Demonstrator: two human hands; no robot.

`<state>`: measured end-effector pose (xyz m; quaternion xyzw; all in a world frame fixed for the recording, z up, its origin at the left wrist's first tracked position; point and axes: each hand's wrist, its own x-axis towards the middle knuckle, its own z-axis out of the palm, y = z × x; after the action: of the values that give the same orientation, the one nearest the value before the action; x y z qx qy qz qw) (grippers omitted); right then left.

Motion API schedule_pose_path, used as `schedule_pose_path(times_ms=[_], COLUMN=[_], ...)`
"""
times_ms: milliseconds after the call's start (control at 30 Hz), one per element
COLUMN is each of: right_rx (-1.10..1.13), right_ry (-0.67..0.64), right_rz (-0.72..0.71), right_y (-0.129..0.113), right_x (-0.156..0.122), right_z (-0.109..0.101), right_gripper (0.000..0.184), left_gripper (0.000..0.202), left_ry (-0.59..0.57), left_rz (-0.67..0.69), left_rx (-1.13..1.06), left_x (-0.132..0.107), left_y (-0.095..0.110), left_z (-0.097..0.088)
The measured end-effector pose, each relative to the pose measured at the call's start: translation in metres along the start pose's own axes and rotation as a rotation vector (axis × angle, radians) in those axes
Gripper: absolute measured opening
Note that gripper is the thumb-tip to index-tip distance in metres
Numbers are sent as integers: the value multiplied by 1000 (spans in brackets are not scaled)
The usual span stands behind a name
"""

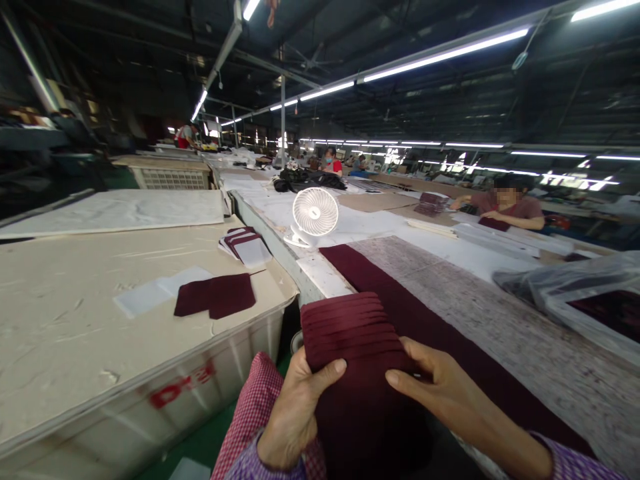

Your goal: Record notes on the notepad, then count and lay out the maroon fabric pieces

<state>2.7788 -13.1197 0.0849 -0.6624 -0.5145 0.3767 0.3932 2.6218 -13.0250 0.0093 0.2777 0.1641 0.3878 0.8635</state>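
A stack of maroon fabric pieces (pixel 350 333) is held up in front of me, its upper edges fanned into narrow steps. My left hand (pixel 305 400) grips the left side, thumb lying across the front. On the right side, my right hand (pixel 435 377) pinches the stack's edge between thumb and fingers. The lower part of the stack hangs in shadow near my lap. Behind it, a long strip of maroon cloth (pixel 415 300) runs along the table's near side.
A white clip fan (pixel 314 212) stands on the table ahead. To the left, a cream-covered bin (pixel 125 373) carries maroon pieces (pixel 217 295), white sheets (pixel 145 293) and a small stack (pixel 245 245). A plastic bag (pixel 575 287) lies at right; a co-worker (pixel 515 203) sits across the table.
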Motion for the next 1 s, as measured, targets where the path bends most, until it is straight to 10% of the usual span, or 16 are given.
schedule_pose_path(times_ms=[167, 1000], right_rx=[-118, 31], right_ry=[173, 90], right_rz=[-30, -40], right_y=[0, 6], right_x=[-1, 4], right_z=[-6, -3], right_gripper=[53, 48], left_gripper=[36, 36], left_ry=[-111, -96], left_rz=[-40, -35], left_rx=[44, -29], left_x=[-1, 0], left_y=[0, -7], left_z=[-2, 3])
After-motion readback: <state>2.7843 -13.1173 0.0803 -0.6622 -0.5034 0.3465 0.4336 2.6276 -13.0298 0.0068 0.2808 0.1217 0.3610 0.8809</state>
